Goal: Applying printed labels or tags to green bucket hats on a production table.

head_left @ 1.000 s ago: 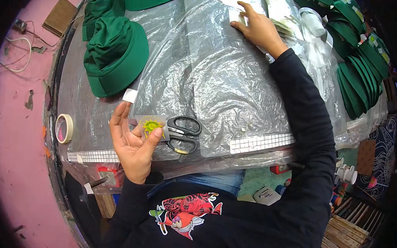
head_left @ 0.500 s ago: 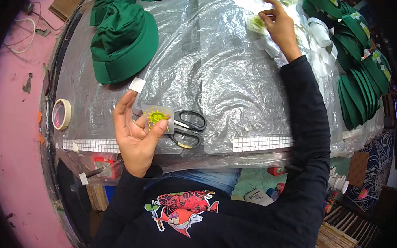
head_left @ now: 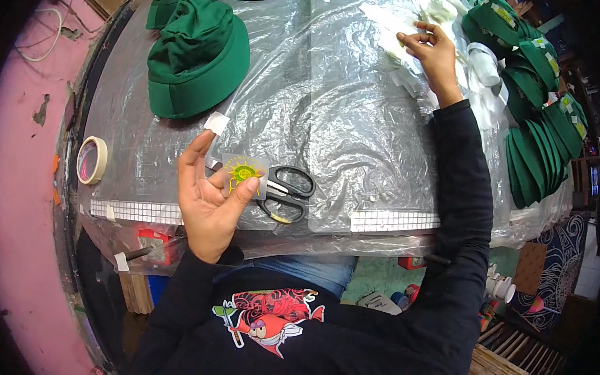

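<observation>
While left hand (head_left: 207, 206) pinches sun-printed film (head_left: 238, 168), right hand (head_left: 438, 59) — loosely spread — well apart, over white sheets (head_left: 383, 21)

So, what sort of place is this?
Probably a small hat workshop: green hats sit on a plastic-covered table, scissors lie at hand, and the left hand holds a clear piece with a yellow-green sun design.

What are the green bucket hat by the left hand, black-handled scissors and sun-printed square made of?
Green bucket hat: matte cloth, perhaps cotton, from its soft folds. Black-handled scissors: metal, from the silvery shine; handles probably plastic, smooth-looking. Translucent sun-printed square: likely plastic film, being see-through.
</observation>
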A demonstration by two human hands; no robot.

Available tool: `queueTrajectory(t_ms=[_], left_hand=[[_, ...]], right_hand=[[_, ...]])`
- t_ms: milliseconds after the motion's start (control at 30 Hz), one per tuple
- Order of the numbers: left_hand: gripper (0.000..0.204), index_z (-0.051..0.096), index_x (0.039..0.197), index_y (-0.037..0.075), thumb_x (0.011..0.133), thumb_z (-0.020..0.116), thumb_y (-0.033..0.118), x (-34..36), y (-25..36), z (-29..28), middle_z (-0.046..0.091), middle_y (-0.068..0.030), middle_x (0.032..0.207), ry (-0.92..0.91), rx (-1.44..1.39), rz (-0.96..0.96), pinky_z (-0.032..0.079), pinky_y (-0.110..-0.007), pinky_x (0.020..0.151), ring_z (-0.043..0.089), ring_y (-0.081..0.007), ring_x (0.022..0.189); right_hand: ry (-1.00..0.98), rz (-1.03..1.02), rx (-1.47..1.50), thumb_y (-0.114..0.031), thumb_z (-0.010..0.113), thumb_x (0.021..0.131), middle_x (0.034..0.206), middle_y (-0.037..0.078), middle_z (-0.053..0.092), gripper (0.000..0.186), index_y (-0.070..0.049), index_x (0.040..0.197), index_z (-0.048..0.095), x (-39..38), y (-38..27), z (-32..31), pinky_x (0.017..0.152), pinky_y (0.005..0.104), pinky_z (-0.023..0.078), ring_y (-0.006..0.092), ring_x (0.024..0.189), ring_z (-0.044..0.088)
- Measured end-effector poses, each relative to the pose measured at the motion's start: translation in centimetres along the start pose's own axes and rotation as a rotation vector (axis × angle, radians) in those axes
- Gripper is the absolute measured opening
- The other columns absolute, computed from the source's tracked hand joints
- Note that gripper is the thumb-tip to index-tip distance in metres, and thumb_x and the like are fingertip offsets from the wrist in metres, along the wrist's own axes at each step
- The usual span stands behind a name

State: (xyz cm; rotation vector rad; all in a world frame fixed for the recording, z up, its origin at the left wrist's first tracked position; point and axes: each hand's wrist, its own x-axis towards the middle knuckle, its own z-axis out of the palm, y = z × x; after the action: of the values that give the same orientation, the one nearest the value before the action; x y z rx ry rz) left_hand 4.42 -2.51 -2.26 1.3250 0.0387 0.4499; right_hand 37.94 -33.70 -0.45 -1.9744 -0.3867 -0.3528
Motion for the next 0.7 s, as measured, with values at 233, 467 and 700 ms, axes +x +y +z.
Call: queueTrajectory(t_ms=[233, 467, 700], left_hand=[[0.076, 0.030, 0.149, -0.001, 0.085, 0.069, -0.016, 0.2, 0.0, 0.0, 0.029, -0.0184, 0.154, -0.018, -0.030, 0.036, 0.057, -0.036, 0.098, 0.060, -0.0327, 0.124], [0.074, 0.030, 0.149, -0.001, 0.087, 0.067, -0.016, 0.0, -0.2, -0.2, 0.032, -0.0168, 0.153, 0.007, -0.113, 0.024, 0.057, -0.036, 0.098, 0.062, -0.0312, 0.121], [0.071, 0.031, 0.150, 0.002, 0.089, 0.064, -0.015, -0.2, -0.1, -0.5, 0.038, -0.0133, 0.148, -0.017, -0.231, 0.000, 0.057, -0.029, 0.093, 0.064, -0.0266, 0.120]], right_hand=[[0.065, -0.093, -0.022, -0.037, 0.081, 0.088, 0.091, 0.010, 0.073, 0.061, 0.007, 0.125, 0.060, -0.1, -4.0, -0.6, 0.074, 0.0245, 0.056, 0.0131, 0.087, 0.071], [-0.078, -0.128, 0.080, -0.026, 0.073, 0.096, 0.104, 0.008, 0.073, 0.033, 0.001, 0.114, 0.070, -3.9, -14.1, -2.8, 0.081, 0.0277, 0.056, 0.0171, 0.097, 0.072], [-0.398, -0.093, 0.139, -0.008, 0.072, 0.095, 0.092, 0.006, 0.073, 0.013, 0.004, 0.099, 0.071, -11.7, -23.0, 1.1, 0.074, 0.0228, 0.051, 0.0087, 0.082, 0.065]])
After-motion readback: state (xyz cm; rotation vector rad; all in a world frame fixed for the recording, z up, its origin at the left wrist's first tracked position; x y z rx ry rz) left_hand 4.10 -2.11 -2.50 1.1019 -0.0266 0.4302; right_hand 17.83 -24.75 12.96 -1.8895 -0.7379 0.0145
